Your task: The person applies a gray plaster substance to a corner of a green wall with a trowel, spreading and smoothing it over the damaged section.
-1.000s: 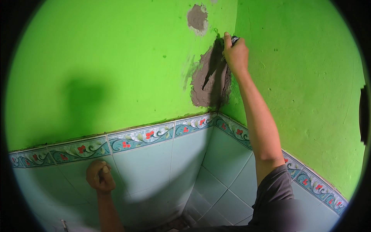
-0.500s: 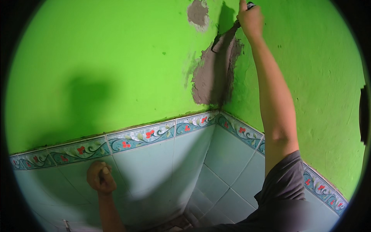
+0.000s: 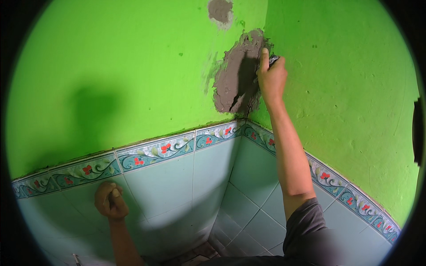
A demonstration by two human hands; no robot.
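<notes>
My right hand [image 3: 271,80] is closed around the dark handle of a trowel [image 3: 274,59], at the corner where two green walls meet. Its thumb points up along the tool, and the blade is mostly hidden by the hand and by shadow. Just left of it, a rough patch of wet grey-brown mortar [image 3: 230,80] covers the left wall near the corner, with a dark ridge or gouge low in its surface. My left hand [image 3: 112,200] hovers at the lower left, before the tiles, curled into a loose fist; nothing shows in it.
A smaller mortar patch [image 3: 220,11] sits higher on the left wall. Below the green paint runs a floral border tile band [image 3: 155,155], over plain pale teal tiles [image 3: 164,181]. A dark object [image 3: 417,133] stands at the far right edge. My shadow falls across the left wall.
My right hand has come down and slightly left with the trowel, from above the large mortar patch to beside it. The patch's surface looks rougher. My left hand has barely moved.
</notes>
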